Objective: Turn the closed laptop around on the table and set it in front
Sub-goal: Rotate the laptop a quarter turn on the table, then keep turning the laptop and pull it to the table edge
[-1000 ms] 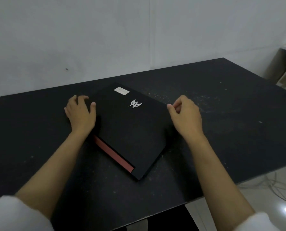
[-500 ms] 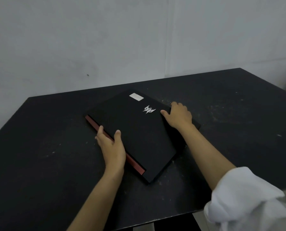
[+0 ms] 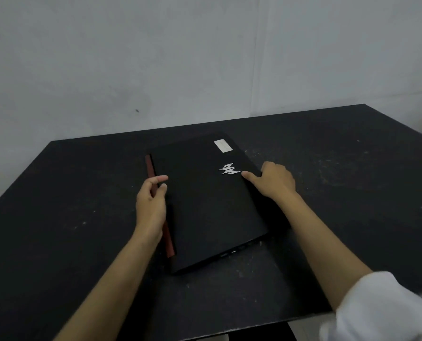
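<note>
Sleeve (image 3: 382, 308): white, near and right of the laptop (image 3: 205, 205).
Left grip (image 3: 151, 205): clasps the laptop's left edge, thumb and forefinger curled onto the lid over the red strip (image 3: 150, 166).
Right grip (image 3: 275, 183): thumb on the lid beside the silver logo (image 3: 229, 168), fingers curled over the laptop's right edge.
Laptop: closed, flat on the dark surface (image 3: 69, 217), askew.
Sticker (image 3: 222, 145): pale, at the laptop's far corner.

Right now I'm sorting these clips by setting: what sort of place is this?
Probably a plain indoor workroom or office corner, though little shows: a bare whitish wall, a scuffed black table set against it, and a closed black laptop on top.
</note>
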